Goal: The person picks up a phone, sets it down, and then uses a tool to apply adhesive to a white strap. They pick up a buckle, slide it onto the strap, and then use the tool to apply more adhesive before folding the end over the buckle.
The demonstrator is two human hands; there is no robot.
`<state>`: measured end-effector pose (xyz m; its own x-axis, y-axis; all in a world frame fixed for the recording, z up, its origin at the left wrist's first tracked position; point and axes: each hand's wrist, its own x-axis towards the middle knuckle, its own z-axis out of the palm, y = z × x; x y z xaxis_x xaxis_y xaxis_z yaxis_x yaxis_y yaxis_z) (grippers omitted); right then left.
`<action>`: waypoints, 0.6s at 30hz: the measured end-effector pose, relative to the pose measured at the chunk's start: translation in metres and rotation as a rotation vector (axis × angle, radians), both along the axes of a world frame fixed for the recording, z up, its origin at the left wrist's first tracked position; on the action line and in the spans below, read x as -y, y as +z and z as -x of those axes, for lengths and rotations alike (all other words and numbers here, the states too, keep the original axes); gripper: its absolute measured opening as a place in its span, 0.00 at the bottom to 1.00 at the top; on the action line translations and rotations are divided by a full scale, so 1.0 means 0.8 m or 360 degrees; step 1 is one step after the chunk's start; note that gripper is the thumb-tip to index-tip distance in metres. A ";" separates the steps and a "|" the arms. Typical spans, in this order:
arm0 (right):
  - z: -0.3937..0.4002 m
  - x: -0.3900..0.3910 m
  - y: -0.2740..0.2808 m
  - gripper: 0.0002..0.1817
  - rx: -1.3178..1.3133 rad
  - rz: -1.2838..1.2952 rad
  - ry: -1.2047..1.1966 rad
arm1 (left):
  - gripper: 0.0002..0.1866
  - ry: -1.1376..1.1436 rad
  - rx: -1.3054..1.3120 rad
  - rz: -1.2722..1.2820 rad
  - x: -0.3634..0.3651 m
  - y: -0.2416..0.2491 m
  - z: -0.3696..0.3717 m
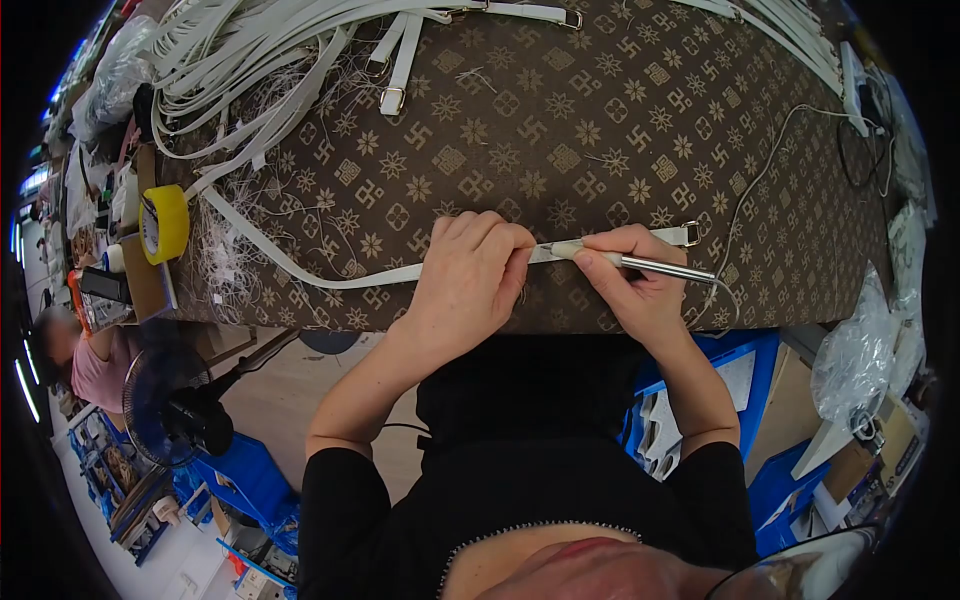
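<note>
A long white belt (375, 278) runs across the patterned cloth in front of me, its gold-toned buckle (691, 233) lying at the right end. My left hand (470, 275) is closed, with thumb and fingers pinching the belt near its middle. Between the fingers of my right hand (640, 285) is a pen-shaped tool (668, 267) with a pale front part and a shiny metal rear. Its tip rests right at the belt, just right of my left fingertips. A thin wire trails from the tool's back end.
Many white belts (250, 60) lie heaped at the back left, with thread scraps (235, 250) below. Yellow tape (165, 224) stands at the left edge, a black fan (165, 405) under it. A cord (760, 170) crosses the right side. Another person (100, 365) sits far left.
</note>
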<state>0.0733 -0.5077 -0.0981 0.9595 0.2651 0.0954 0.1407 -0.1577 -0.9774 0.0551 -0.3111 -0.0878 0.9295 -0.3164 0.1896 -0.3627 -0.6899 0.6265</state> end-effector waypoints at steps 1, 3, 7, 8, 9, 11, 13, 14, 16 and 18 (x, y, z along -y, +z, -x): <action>0.000 0.000 0.001 0.06 0.0001 0.0000 0.0001 | 0.09 0.0001 0.0001 0.0000 0.000 -0.001 0.000; 0.000 0.001 0.001 0.05 -0.0024 0.0013 0.0013 | 0.09 0.0018 0.0028 0.0016 0.001 -0.004 0.000; 0.000 0.002 -0.002 0.05 0.0020 0.0041 0.0011 | 0.09 0.0024 0.0025 0.0004 0.002 -0.002 0.000; 0.000 0.002 -0.002 0.05 0.0020 0.0038 0.0017 | 0.09 0.0025 0.0027 0.0000 0.002 -0.002 0.000; 0.000 0.002 -0.002 0.06 0.0020 0.0036 0.0022 | 0.09 0.0025 0.0030 -0.0004 0.002 -0.003 0.000; -0.001 0.001 -0.003 0.06 0.0061 0.0019 0.0016 | 0.10 0.0027 0.0043 0.0000 0.002 -0.005 0.001; 0.000 0.000 -0.004 0.06 0.0100 0.0003 0.0009 | 0.10 0.0029 0.0055 0.0004 0.003 -0.006 0.001; 0.000 0.001 -0.005 0.06 0.0095 0.0001 0.0011 | 0.10 0.0029 0.0061 0.0001 0.003 -0.006 0.001; 0.000 0.001 -0.005 0.06 0.0090 -0.0001 0.0013 | 0.10 0.0029 0.0068 -0.0002 0.003 -0.006 0.001; 0.000 0.001 -0.003 0.06 0.0060 -0.0005 0.0011 | 0.10 0.0031 0.0059 -0.0011 0.002 -0.006 0.001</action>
<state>0.0730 -0.5085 -0.1004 0.9534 0.2713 0.1322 0.1785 -0.1538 -0.9718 0.0544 -0.3130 -0.0923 0.9279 -0.2996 0.2219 -0.3719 -0.7012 0.6083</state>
